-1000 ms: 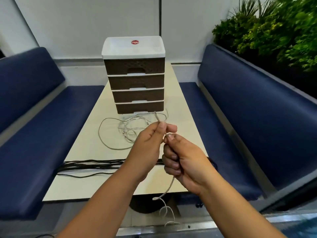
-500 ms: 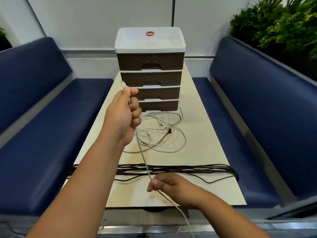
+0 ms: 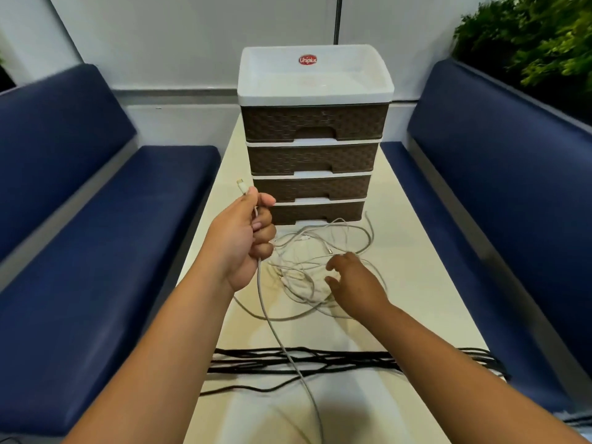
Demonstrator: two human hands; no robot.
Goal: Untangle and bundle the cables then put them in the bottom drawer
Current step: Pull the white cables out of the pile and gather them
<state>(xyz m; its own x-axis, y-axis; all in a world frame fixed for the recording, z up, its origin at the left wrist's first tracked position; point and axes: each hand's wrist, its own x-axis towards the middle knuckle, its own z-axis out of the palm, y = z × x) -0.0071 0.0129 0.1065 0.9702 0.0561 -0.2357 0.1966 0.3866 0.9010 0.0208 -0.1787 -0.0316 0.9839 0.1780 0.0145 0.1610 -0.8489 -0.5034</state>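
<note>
head view: the left hand (image 3: 238, 238) is raised in front of the drawer unit (image 3: 315, 136), fingers curled round a white cable (image 3: 275, 331) just below its plug (image 3: 241, 186), which sticks up above the fist. from the fist the cable drops down, crosses over the black cable bundle (image 3: 320, 360) lying stretched across the near table (image 3: 416, 299), and runs off the bottom of the frame. the right hand (image 3: 354, 285) is over the loose white tangle (image 3: 320, 251) in front of the bottom drawer (image 3: 317, 212), fingers loosely spread and holding nothing; whether the fingertips touch the strands i cannot tell

what has changed: half a second ago the right hand was low near the table edge, sliding along the held cable close to the black bundle; it has since let go and reached forward to the tangle. the left hand has kept its grip on the plug end in much the same raised place. the camera has also moved in closer to the drawers

what that means, as a judgement: one white cable is being drawn free of the heap, and the right hand looks set to loosen or hold down the remaining loops so the strand pulls clear without dragging the rest. the untangling is at an early stage; nothing is bundled and all four drawers are closed, the bottom one included
</note>
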